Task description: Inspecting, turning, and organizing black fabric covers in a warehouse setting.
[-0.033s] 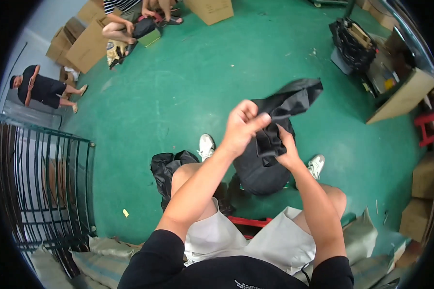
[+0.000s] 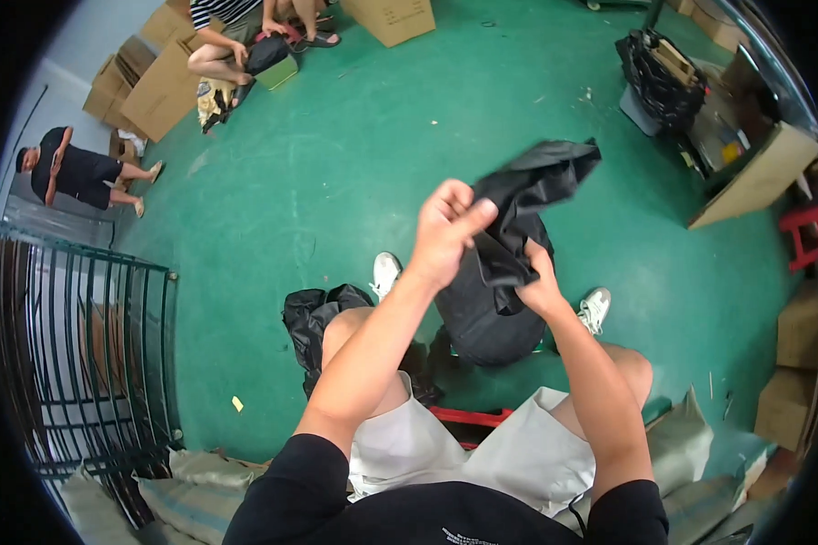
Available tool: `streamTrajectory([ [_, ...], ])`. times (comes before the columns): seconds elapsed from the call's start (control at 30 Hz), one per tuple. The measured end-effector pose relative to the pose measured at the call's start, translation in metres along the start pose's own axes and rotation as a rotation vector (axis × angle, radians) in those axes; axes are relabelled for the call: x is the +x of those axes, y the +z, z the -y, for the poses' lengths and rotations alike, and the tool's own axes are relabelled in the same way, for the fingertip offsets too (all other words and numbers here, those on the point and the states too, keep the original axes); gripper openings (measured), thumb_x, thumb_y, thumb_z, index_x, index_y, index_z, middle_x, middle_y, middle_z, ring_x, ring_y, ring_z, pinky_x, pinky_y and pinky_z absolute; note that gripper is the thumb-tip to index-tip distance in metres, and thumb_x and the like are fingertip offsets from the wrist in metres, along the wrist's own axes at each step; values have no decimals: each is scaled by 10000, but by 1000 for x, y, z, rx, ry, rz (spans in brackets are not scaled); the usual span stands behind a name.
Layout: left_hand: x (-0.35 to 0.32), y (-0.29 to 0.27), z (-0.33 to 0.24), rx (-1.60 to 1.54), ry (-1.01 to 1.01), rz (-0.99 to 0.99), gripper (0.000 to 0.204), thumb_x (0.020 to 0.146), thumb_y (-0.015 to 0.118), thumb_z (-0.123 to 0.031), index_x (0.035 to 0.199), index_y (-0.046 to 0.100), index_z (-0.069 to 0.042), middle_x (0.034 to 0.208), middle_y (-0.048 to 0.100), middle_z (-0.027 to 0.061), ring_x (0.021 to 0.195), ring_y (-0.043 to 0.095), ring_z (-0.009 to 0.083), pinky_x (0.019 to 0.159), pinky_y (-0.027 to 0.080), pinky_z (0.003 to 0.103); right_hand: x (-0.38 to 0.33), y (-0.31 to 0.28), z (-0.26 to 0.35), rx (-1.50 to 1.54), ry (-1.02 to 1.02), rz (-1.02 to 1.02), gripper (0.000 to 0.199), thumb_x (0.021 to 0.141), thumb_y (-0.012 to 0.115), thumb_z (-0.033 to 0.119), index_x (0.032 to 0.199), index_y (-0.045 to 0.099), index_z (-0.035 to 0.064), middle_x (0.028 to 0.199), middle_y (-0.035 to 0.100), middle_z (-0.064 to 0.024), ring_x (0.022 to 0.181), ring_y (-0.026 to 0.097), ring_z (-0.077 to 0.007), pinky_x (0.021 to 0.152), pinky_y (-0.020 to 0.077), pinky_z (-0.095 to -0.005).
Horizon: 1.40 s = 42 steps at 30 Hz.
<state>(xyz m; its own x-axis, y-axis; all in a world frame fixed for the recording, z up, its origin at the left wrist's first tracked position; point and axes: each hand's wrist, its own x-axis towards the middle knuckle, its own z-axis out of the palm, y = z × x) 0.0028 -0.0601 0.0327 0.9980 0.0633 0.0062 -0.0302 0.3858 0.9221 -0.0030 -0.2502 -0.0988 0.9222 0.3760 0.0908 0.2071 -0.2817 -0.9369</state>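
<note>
A thin, crumpled black bag [image 2: 541,182] is stretched between my two hands, its loose end flaring out to the far right, slightly blurred. My left hand [image 2: 445,238] pinches its left edge, thumb laid over curled fingers. With the fingers partly hidden behind folds, my right hand [image 2: 543,283] grips the lower right part. Directly beneath stands a rounded black fabric bag, like a backpack [image 2: 491,322], between my feet. Its upper part is covered by the held bag and my hands.
More black bags [image 2: 314,318] lie by my left leg. A red stool edge [image 2: 471,418] shows under me. Left stands a green metal rack [image 2: 100,354]; right, a cardboard panel [image 2: 759,177] and a black-lined bin [image 2: 659,86]. Two people are at the far left, near cartons [image 2: 164,91].
Both hands still hold the thin black bag. My left hand has shifted slightly left and up, and the folds between my hands have spread wider.
</note>
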Motion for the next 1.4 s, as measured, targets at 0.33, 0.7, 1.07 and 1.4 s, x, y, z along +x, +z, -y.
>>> streamTrajectory([
  [0.33, 5, -40, -38, -468, -47, -143, 173, 855, 599, 0, 979, 585, -120, 854, 639, -41, 594, 521, 30, 485, 386, 160, 16, -22, 73, 683, 313, 97, 505, 787, 728, 113, 1226, 529, -39, 1141, 630, -94, 1042, 588, -182, 947, 433, -298],
  [0.7, -14, -30, -19, 331, 444, -31, 223, 612, 542, 49, 642, 380, -102, 639, 389, -44, 541, 349, 63, 481, 300, 231, 10, -1, 53, 481, 375, -49, 710, 923, 497, 605, 1356, 483, 43, 1402, 467, -156, 1303, 436, -277, 1084, 329, -376],
  [1.07, -72, 49, 11, 947, 874, 563, 348, 689, 798, -316, 882, 624, -86, 881, 639, 42, 840, 623, 234, 766, 455, 346, -24, -25, 75, 1372, 557, -150, 544, 966, 468, 503, 1312, 527, 87, 1341, 524, -107, 1210, 508, -245, 1010, 415, -376],
  [1.4, -58, 8, -13, 1082, 817, 286, 791, 615, 779, -622, 1141, 575, -67, 1237, 529, 186, 1137, 511, 378, 973, 381, 487, 24, 11, 93, 1565, 201, -73, 340, 1004, 426, 368, 1177, 569, 112, 1149, 605, -36, 1082, 576, -186, 922, 473, -366],
])
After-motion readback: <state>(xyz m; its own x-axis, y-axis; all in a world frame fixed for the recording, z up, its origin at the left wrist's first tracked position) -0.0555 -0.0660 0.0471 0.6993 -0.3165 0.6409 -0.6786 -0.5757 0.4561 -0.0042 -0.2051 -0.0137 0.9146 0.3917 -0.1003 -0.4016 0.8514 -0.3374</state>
